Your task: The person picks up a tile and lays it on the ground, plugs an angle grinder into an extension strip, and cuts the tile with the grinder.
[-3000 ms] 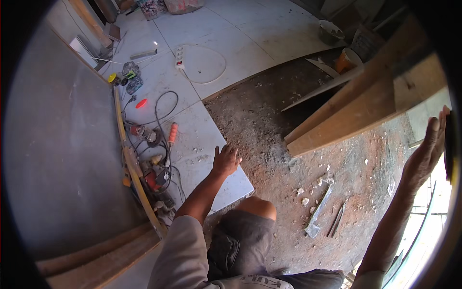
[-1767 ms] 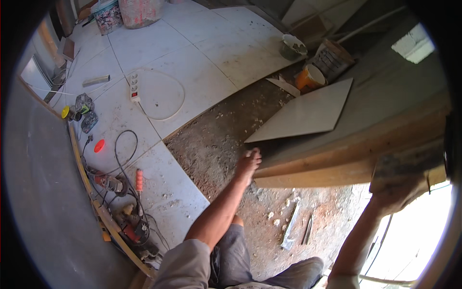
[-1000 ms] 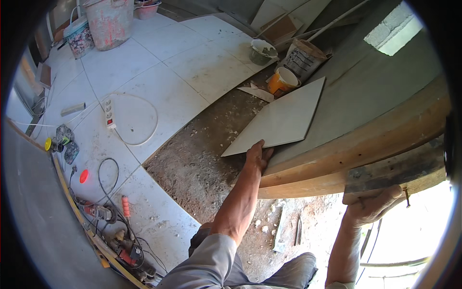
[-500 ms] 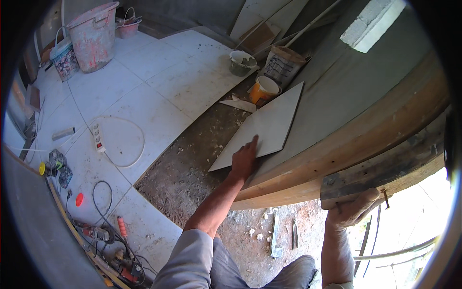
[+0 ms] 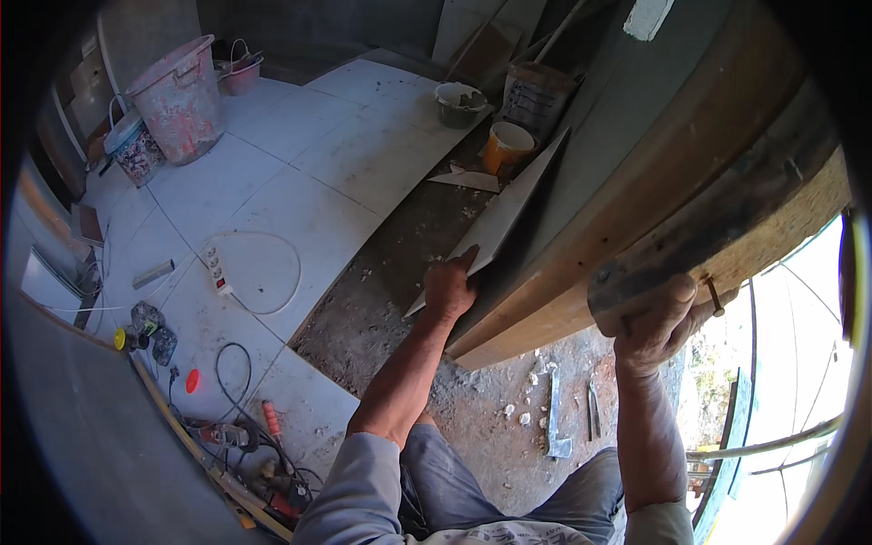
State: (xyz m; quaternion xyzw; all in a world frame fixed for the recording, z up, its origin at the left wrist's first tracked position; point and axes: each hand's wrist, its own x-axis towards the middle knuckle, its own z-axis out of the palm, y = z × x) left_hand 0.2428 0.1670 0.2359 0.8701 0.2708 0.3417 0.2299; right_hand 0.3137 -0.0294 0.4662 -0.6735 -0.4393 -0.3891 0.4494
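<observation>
Stained bin (image 5: 186, 109), white power strip (image 5: 216, 270), orange bucket (image 5: 501, 160)

Large pale floor tiles (image 5: 263, 200) left and upper centre, dusty, joints dark. Bare brown ground (image 5: 490, 463) lower centre, gritty, running up along the tile edge. Grey wall (image 5: 91, 427) lower left; darker wall (image 5: 318, 32) at top. Glaring daylight (image 5: 799, 363) right edge; upper part dim.

Seen from the wearer's head: the left hand (image 5: 450, 289) touches the near edge of a steeply tilted tile (image 5: 514, 207). The right hand (image 5: 652, 329) is against the end of a dark plank (image 5: 704, 227), beside a protruding nail (image 5: 716, 298). Rubble surrounds a metal tool (image 5: 555, 413) below. Leftward, a power strip (image 5: 217, 271) and buckets (image 5: 184, 104) sit on pale flooring (image 5: 313, 195).
</observation>
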